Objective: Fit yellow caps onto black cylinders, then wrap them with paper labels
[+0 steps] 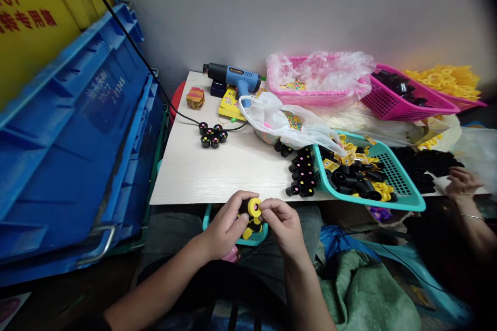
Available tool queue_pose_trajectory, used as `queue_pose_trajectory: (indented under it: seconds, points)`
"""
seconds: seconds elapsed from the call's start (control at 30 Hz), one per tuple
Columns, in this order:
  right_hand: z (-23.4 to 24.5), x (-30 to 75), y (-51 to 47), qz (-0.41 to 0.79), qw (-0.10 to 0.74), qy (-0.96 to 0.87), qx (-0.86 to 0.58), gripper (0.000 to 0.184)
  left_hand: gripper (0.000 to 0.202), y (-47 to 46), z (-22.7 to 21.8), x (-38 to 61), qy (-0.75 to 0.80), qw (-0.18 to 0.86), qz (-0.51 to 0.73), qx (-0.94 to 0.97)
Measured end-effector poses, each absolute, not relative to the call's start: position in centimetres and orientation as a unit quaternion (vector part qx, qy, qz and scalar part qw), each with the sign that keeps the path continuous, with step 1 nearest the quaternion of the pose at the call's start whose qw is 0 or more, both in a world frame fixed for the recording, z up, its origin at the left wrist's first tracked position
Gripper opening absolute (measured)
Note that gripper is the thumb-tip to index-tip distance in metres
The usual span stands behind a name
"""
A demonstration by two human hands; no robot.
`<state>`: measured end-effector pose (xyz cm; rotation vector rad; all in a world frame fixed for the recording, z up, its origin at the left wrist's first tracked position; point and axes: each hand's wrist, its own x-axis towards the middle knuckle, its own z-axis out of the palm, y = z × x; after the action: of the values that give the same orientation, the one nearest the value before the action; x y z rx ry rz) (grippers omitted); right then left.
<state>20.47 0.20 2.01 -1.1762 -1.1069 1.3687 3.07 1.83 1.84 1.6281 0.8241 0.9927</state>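
Note:
My left hand [229, 223] is closed around a small black plastic cylinder with a yellow ring [254, 207] on its end and a pink dot in the middle. The thumb and forefinger of my right hand [282, 221] are pinched together at the ring's right edge; whether they grip the ring or a tiny piece beside it is hard to see. Below both hands, on my lap, sits a small teal basket [252, 241] with yellow and black parts, partly hidden by my hands.
Black cylinders [214, 138] with coloured dots stand on the white table [233, 170]; more are beside a teal basket [413, 199] of black and yellow parts. Behind are a blue heat gun [243, 76], a white bag [264, 108] and pink baskets [310, 97]. Another person's hand [464, 183] is at right.

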Motion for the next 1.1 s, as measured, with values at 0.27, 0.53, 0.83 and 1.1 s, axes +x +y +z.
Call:
queue_pose_trajectory:
  seconds: [0.27, 0.53, 0.83, 1.1]
  points:
    - [1.7, 20.2, 0.4, 0.565, 0.478, -0.482, -0.469, 0.008, 0.057, 1.2, 1.4, 3.9, 0.366, 0.449, 0.442, 0.685]
    - [0.9, 18.6, 0.2, 0.616, 0.574, -0.369, -0.394, 0.034, 0.057, 1.6, 1.4, 3.9, 0.326, 0.345, 0.458, 0.752]
    - [2.2, 18.8, -0.6, 0.614, 0.570, -0.328, -0.436, 0.028, 0.050, 1.3, 1.7, 4.8, 0.325, 0.550, 0.463, 0.615]
    - [3.8, 20.3, -0.7, 0.647, 0.549, -0.287, -0.444, 0.024, 0.058, 1.3, 2.3, 5.4, 0.289, 0.595, 0.454, 0.597]
